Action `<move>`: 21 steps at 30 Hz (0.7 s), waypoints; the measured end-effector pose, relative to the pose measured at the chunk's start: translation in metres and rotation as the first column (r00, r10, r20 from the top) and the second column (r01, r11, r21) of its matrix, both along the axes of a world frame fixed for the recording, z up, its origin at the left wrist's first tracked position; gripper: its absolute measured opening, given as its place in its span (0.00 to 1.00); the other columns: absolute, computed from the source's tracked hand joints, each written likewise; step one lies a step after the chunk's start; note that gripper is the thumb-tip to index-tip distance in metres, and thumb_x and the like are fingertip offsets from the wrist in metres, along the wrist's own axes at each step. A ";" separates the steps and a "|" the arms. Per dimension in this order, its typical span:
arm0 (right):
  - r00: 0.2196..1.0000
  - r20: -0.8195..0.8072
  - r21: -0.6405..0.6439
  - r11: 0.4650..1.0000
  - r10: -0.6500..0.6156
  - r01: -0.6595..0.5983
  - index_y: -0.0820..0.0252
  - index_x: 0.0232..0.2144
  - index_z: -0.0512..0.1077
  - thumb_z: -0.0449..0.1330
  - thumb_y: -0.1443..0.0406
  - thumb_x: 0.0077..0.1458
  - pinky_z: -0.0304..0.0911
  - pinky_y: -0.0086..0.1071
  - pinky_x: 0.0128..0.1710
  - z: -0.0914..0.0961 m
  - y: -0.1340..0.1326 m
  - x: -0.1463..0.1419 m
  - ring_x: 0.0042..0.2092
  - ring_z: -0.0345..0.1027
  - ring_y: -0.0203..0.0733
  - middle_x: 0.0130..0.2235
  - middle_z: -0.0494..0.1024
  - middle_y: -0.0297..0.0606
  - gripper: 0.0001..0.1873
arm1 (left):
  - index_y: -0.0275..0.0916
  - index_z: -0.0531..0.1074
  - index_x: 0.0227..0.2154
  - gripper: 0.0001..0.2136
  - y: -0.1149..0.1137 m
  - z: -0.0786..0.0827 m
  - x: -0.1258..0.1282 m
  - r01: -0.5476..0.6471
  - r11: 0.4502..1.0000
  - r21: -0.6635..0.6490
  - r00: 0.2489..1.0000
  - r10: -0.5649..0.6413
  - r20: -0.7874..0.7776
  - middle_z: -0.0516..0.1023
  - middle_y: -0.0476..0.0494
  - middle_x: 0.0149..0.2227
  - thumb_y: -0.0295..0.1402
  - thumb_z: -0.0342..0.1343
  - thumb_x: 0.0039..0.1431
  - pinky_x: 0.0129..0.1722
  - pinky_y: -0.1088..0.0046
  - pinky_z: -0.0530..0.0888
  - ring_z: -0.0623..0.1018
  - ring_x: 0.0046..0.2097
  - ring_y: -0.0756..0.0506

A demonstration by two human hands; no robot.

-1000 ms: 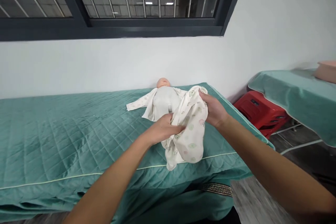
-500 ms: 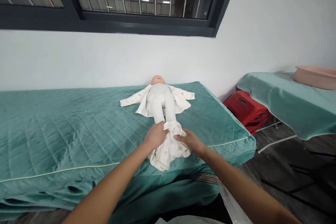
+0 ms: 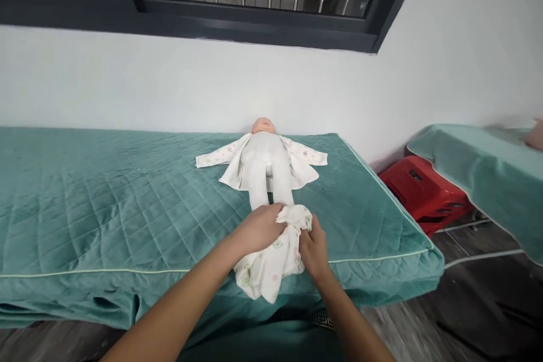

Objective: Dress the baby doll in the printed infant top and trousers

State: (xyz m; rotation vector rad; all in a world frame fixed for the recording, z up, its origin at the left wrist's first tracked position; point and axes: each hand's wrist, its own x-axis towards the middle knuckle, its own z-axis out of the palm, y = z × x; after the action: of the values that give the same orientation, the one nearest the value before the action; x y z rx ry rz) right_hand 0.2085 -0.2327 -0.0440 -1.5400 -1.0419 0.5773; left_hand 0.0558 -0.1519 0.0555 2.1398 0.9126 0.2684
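In the head view, grips a bunched, small-printed white cloth garment [image 3: 278, 262] in left hand [image 3: 263, 229] and right hand [image 3: 314, 246], at the lower legs of a white-bodied doll [image 3: 263, 153], lying over a spread-open white printed jacket [image 3: 304, 153] on a green quilted bed [image 3: 127, 209].

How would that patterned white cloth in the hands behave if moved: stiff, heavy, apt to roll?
The patterned white cloth is probably floppy: it is crumpled between the left hand and the right hand. It is likely light for its size, since the fabric looks thin. It seems unlikely to roll, as its lower part spreads in loose folds.
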 end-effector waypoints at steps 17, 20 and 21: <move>0.970 -0.230 0.150 0.988 0.075 -0.041 0.56 0.34 0.71 0.58 0.58 0.56 0.63 0.33 0.41 0.012 0.079 0.034 0.38 0.65 0.41 0.36 0.75 0.32 0.08 | 0.39 0.75 0.36 0.09 0.048 0.007 0.014 -0.162 0.813 -0.559 0.861 0.394 0.322 0.78 0.49 0.33 0.34 0.61 0.52 0.31 0.76 0.69 0.76 0.34 0.47; 0.959 -0.266 0.141 0.988 0.101 -0.065 0.56 0.37 0.72 0.59 0.60 0.56 0.63 0.33 0.43 0.008 0.085 0.038 0.41 0.67 0.42 0.39 0.77 0.34 0.09 | 0.38 0.74 0.35 0.08 0.049 0.003 0.021 -0.188 0.829 -0.527 0.840 0.413 0.351 0.76 0.50 0.32 0.35 0.60 0.53 0.30 0.76 0.68 0.75 0.33 0.48; 0.956 -0.273 0.133 0.988 0.107 -0.073 0.56 0.38 0.72 0.59 0.60 0.56 0.64 0.33 0.43 0.008 0.085 0.039 0.41 0.68 0.42 0.40 0.78 0.34 0.09 | 0.39 0.73 0.35 0.08 0.048 0.002 0.022 -0.196 0.844 -0.499 0.845 0.404 0.350 0.76 0.50 0.32 0.36 0.60 0.54 0.30 0.76 0.68 0.75 0.33 0.48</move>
State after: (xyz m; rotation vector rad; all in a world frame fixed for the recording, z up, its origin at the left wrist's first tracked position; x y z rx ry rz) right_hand 0.2473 -0.1474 -0.0363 -1.2662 -0.9147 0.7576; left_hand 0.0781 -0.1039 0.0577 1.4137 0.9334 0.6216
